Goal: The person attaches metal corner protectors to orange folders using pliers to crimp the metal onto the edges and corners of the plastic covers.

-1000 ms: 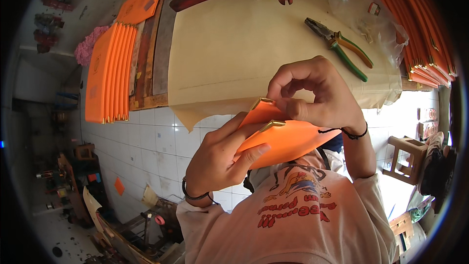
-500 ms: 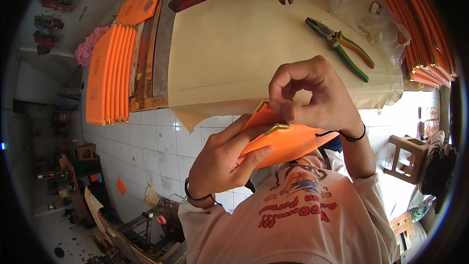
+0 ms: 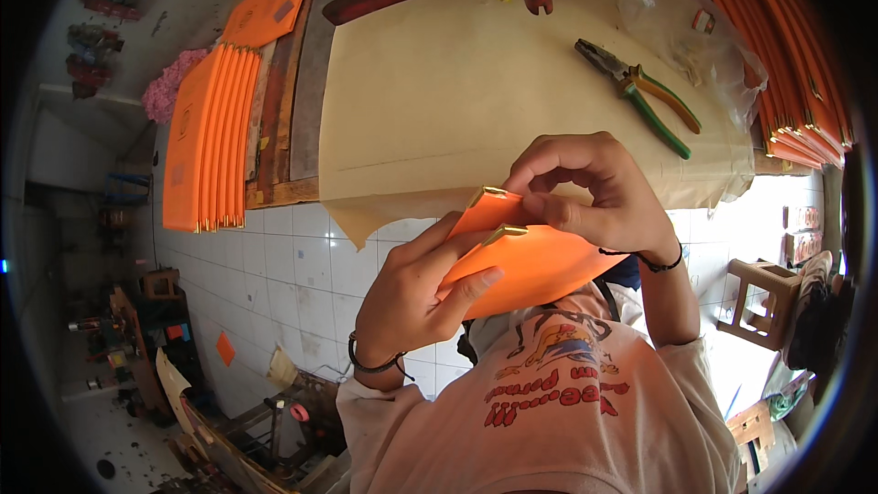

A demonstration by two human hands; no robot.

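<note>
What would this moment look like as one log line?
left hand: holding thin, gold-cornered orange folder | right hand: at folder's upper edge | nearby: green-and-yellow-handled pliers on tan paper sheet

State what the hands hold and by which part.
An orange folder: the left hand grips its left end, thumb on the near cover. The right hand is at the far cover, beside its gold corner; whether it pinches is unclear.
</note>
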